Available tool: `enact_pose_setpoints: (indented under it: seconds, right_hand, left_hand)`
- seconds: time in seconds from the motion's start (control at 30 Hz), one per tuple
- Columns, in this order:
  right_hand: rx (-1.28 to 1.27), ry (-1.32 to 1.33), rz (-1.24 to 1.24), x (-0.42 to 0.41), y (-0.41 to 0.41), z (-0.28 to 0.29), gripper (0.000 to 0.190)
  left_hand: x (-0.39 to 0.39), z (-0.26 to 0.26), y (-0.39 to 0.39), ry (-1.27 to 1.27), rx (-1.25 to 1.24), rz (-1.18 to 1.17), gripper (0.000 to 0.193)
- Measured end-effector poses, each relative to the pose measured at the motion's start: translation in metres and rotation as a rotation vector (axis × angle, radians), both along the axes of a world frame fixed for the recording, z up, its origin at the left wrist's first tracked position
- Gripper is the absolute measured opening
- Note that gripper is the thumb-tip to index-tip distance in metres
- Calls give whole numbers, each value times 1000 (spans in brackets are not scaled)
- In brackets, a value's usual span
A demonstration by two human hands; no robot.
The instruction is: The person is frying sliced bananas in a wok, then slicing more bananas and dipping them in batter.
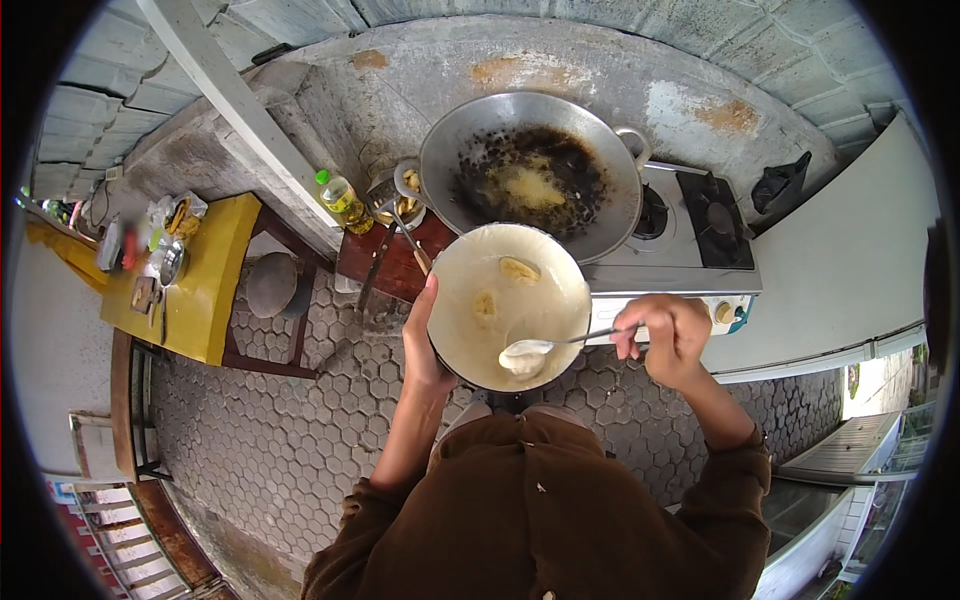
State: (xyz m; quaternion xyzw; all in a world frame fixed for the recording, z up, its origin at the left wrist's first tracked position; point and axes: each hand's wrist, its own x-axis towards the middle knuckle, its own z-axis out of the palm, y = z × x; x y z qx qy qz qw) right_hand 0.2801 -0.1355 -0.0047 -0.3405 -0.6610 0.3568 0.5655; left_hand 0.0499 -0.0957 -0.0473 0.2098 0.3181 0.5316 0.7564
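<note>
My left hand (421, 337) grips the left side of a round bowl (584, 300), its thumb over the rim. Pale batter (457, 274) fills the bowl, with two banana pieces showing: one banana slice (519, 271) at the back and a second banana slice (485, 304) left of the middle. In my right hand (664, 337) is a metal spoon (592, 335), whose batter-coated end sits over the near part of the bowl. A batter-covered lump (523, 362) lies at the spoon's tip. Just beyond the bowl, a large wok (457, 135) holds dark oil with a pale frying piece (529, 186) in it.
The wok stands on a gas stove (600, 279), whose second burner (720, 217) is to the right. Left of it, a red-brown table (375, 259) bears an oil bottle (345, 202), a container of banana pieces (409, 210) and a long-handled utensil (411, 241). A yellow table (202, 300) and a stool (271, 285) stand farther left.
</note>
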Motion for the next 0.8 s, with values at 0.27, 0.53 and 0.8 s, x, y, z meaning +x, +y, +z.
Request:
enact_pose_setpoints:
  seconds: [0.27,0.53,0.8]
  right_hand:
    - [759,-471,286,-2,-9,34,31]
    - [543,-361,194,-3,11,40,18]
    - [-55,-303,262,-9,42,27,20]
  left_hand:
    - [-6,3,2,22,67,81,48]
    - [-6,7,1,78,43,110,50]
    - [-9,10,-1,145,36,-12,53]
